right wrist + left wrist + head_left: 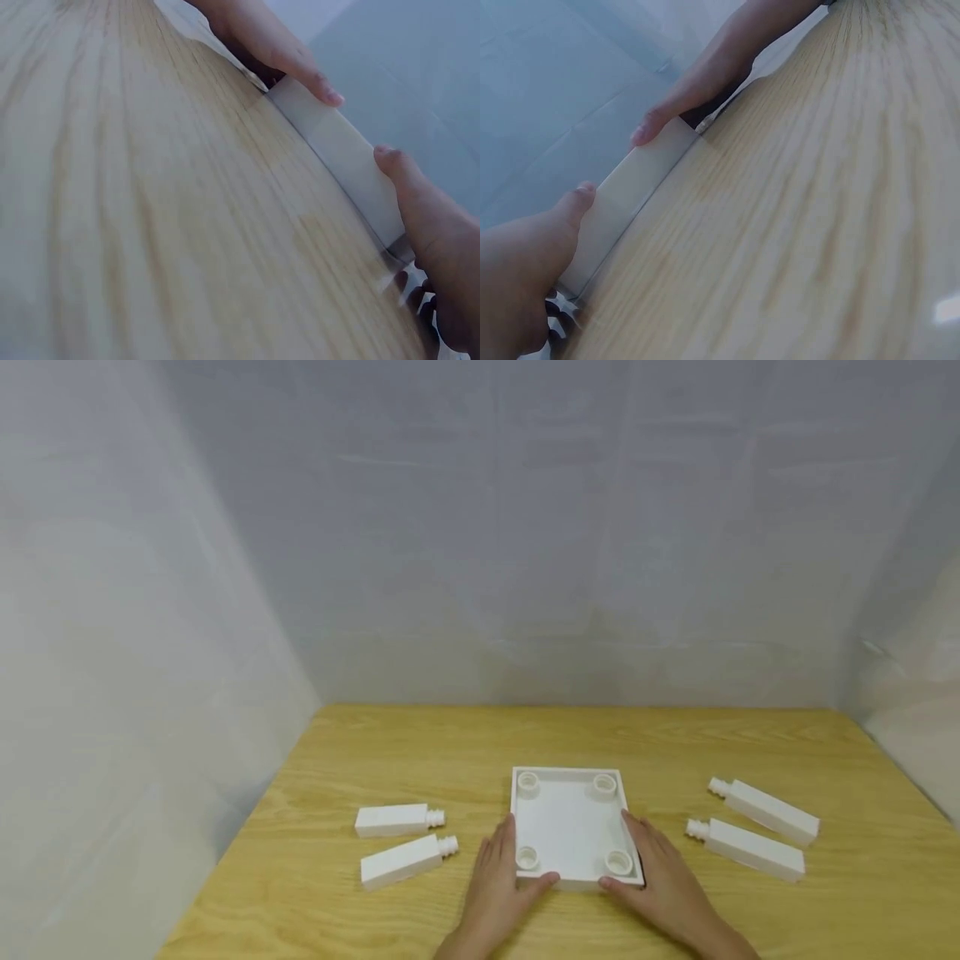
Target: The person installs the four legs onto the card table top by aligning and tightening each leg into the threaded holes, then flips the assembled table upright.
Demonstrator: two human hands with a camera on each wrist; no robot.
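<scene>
Lying flat on the wooden table [337, 752], the white square plate [570, 822] is gripped at its near corners by the left hand [498, 881] and right hand [663, 877], thumbs hooked over its edge, fingers along its sides.

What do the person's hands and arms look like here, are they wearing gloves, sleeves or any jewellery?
Both are bare. The left hand and the right hand show no gloves and no rings, and the wrists and what is visible of the forearms carry no sleeve, watch or bracelet. The nails look short and unpainted. No cables or markings show on them.
</scene>
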